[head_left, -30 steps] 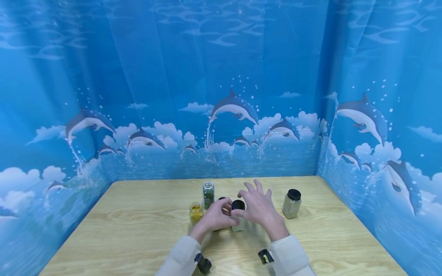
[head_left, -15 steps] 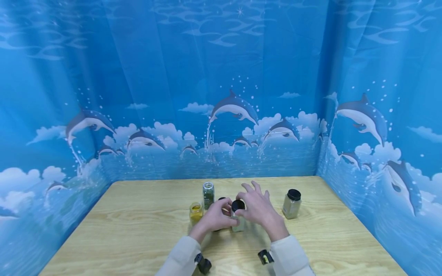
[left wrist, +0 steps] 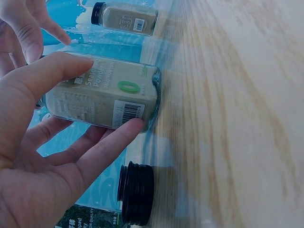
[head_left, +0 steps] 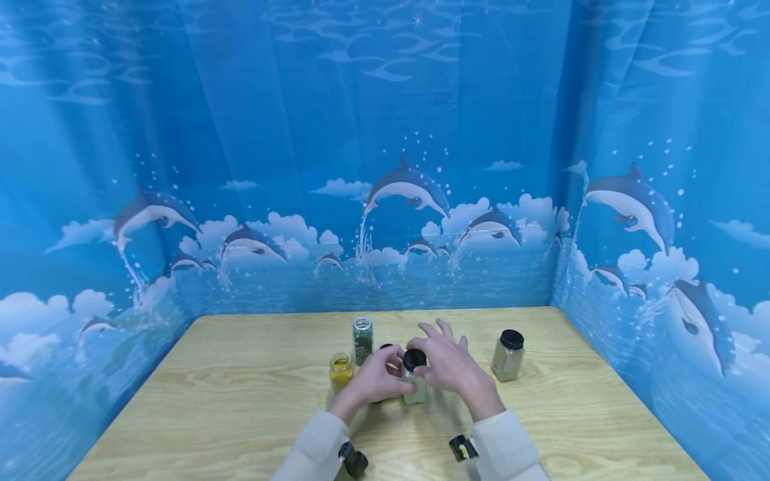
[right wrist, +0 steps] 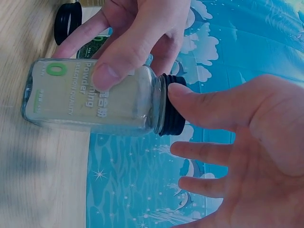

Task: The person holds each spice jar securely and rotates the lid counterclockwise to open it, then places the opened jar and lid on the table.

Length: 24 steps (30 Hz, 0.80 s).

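Note:
My left hand grips a square glass jar of pale seasoning powder by its body, thumb on one face and fingers on the others. The jar stands upright on the table, with a black screw lid on top. Thumb and index finger of my right hand pinch that lid from opposite sides, while the other fingers stretch out apart from it. In the right wrist view the thumb lies on the ridged side of the lid. Close by my left hand, black lids lie on the table.
A jar with yellow contents and a jar of green flakes stand lidless left of my hands. On the right is another black-lidded jar of pale powder. A blue dolphin curtain borders the wooden table.
My right hand has moved slightly left, and its thumb and index finger have closed in on the lid. The left hand and the jars look the same.

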Tool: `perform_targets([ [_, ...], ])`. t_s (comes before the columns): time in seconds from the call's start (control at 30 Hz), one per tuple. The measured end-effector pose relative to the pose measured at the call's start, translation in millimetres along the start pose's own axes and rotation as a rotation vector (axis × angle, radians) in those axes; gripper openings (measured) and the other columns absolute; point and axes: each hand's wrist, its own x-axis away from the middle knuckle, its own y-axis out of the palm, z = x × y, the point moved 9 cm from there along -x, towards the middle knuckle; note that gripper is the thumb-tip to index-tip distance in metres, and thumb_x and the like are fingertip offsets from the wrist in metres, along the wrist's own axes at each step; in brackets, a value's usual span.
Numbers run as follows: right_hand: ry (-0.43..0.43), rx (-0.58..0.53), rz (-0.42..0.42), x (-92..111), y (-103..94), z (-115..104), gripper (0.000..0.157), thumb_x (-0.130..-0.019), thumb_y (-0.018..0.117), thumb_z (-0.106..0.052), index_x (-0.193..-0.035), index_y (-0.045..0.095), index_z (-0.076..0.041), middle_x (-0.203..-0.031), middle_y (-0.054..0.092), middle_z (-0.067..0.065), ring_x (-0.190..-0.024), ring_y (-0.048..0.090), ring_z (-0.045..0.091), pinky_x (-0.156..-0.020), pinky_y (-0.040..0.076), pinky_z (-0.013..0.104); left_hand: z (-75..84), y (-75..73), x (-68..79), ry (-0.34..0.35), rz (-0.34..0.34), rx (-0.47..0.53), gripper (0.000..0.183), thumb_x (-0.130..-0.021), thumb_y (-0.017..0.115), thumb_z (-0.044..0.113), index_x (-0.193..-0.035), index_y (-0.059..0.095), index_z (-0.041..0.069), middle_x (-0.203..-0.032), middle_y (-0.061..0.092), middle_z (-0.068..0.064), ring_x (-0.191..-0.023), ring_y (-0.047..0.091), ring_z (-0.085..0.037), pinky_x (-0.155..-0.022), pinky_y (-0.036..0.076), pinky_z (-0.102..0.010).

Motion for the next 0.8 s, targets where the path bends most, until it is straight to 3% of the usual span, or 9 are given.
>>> perform_targets([
  [0.2, 0.004, -0.006, -0.008, 0.3, 0.9, 0.8, 0.044, -0.081, 0.074, -0.031, -0.123, 0.061, -0.024, -0.151, 0.038, 0.009, -0.143, 0.019, 0.042, -0.098, 0.019, 0.081, 0.1, 0.4, 0.8, 0.006, -0.007, 0.005, 0.035, -0.069, 0.082, 0.030, -0.092, 0.058, 0.021, -0.096, 0.064, 0.001, -0.088, 0.065, -0.013, -0.078, 0.056, -0.031],
  [0.37, 0.011, 0.022, 0.035, -0.4, -2.4, 1.8, 0.050, -0.083, 0.069, -0.044, -0.126, 0.058, -0.023, -0.149, 0.040, 0.011, -0.143, 0.020, 0.043, -0.097, 0.021, 0.081, 0.6, 0.4, 1.2, 0.007, -0.008, 0.010, 0.036, -0.069, 0.083, 0.028, -0.091, 0.055, 0.020, -0.096, 0.065, 0.001, -0.089, 0.066, -0.013, -0.077, 0.056, -0.031],
  [0.57, 0.039, 0.121, 0.114, -0.6, -9.7, 2.5, 0.049, -0.080, 0.068, -0.055, -0.114, 0.066, -0.020, -0.145, 0.045, 0.012, -0.140, 0.026, 0.045, -0.096, 0.025, 0.080, 1.0, 0.3, 1.1, 0.006, -0.004, 0.004, 0.036, -0.069, 0.083, 0.028, -0.089, 0.054, 0.020, -0.099, 0.066, 0.001, -0.091, 0.066, -0.015, -0.078, 0.056, -0.031],
  [0.8, 0.055, 0.145, 0.128, -1.2, -11.3, 2.3, 0.044, -0.072, 0.073, -0.056, -0.097, 0.073, -0.020, -0.146, 0.045, 0.012, -0.140, 0.025, 0.045, -0.099, 0.023, 0.080, 1.4, 0.7, 1.3, 0.010, -0.006, 0.012, 0.035, -0.070, 0.083, 0.028, -0.090, 0.056, 0.020, -0.098, 0.066, 0.001, -0.091, 0.066, -0.014, -0.079, 0.056, -0.030],
])
